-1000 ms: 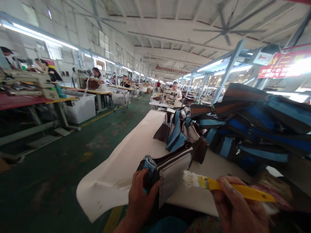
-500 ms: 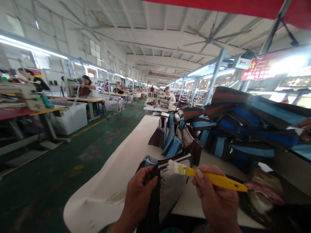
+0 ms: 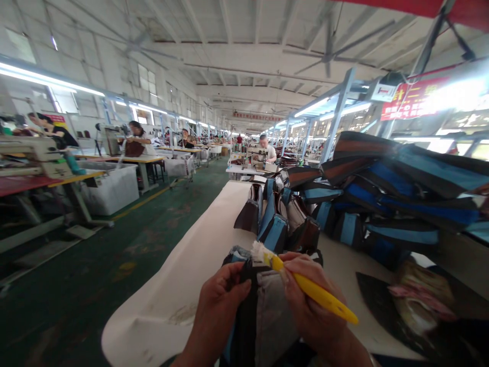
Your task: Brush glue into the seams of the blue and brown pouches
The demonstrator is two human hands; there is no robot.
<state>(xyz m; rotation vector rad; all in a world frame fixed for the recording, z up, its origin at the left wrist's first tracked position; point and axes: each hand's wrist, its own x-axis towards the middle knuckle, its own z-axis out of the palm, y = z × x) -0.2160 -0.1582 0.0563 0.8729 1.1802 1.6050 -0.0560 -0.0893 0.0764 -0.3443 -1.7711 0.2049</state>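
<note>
My right hand (image 3: 319,300) is closed round a yellow-handled paintbrush (image 3: 317,293). The brush's pale, clotted bristles touch or hover just over the top edge of a dark and grey sewn fabric piece (image 3: 273,311); I cannot tell which. My left hand (image 3: 219,306) pinches that piece by its black edge, thumb against fingers. A light blue part shows at its far end. Just beyond it, several similar blue, grey and brown pieces (image 3: 273,232) stand in a row on the white table (image 3: 183,275).
A heap of black, blue and brown pieces (image 3: 385,188) covers the table's right side. A container with a stained rim and pink cloth (image 3: 416,300) sits at the lower right. Beyond the left aisle are sewing machines (image 3: 34,153), a white bin (image 3: 110,188) and seated people.
The brush has moved left and its handle now slants more steeply down to the right. My right hand has come closer to the left one, which still grips the fabric piece.
</note>
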